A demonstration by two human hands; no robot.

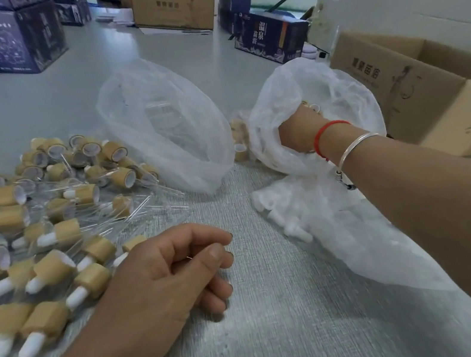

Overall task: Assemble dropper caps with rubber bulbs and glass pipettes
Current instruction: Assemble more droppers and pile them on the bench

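Evidently the right hand (298, 129) is reaching into a plastic bag (338, 91) that seems to hold caps; its fingers are hidden by the film, so the grasp cannot be told. The left hand (169, 272) rests on the table (285, 327), fingers loosely curled, apparently holding nothing. Just beyond its knuckles lies the heap of finished droppers (34, 239). White rubber bulbs (286, 226) lie in a second bag beneath the right wrist. Recommendation: draw one cap only and keep the film clear of the fingers. A dark carton (269, 37) past the bag reads "温泉"; other print is illegible.
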